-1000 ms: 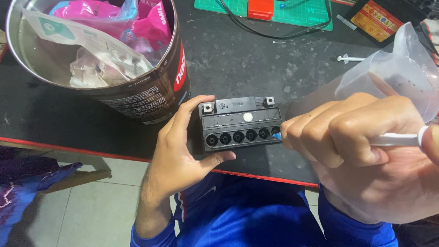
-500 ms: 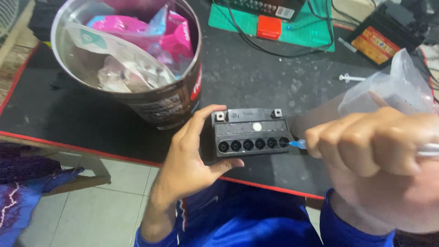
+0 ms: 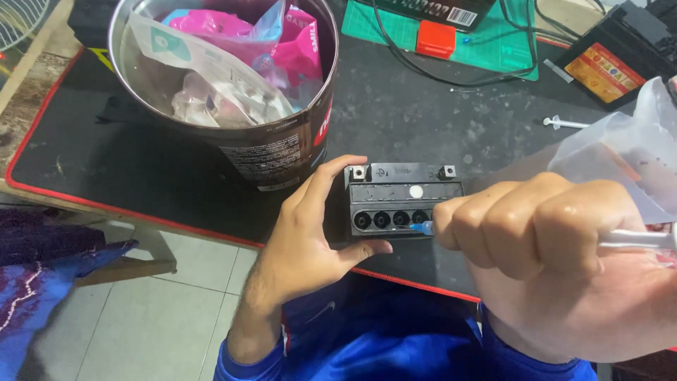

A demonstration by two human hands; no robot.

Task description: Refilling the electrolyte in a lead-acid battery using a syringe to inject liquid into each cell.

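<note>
Filling the cells of a small black battery (image 3: 402, 201) at the counter's near edge: left hand (image 3: 310, 236) clamped around its left end, right hand (image 3: 557, 261) fisted on a syringe (image 3: 638, 238), blue tip at a right-hand port. Probably calling for steady aim, slow plunger pressure, no tilting.

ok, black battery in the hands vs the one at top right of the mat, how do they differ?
The held battery is gripped by the left hand, its row of round fill holes exposed; the far battery lies untouched. The right hand brings a syringe's blue tip to the held one; nothing touches the far one. The far one shows an orange label; the held one does not. Both are black boxes on the black mat.
</note>
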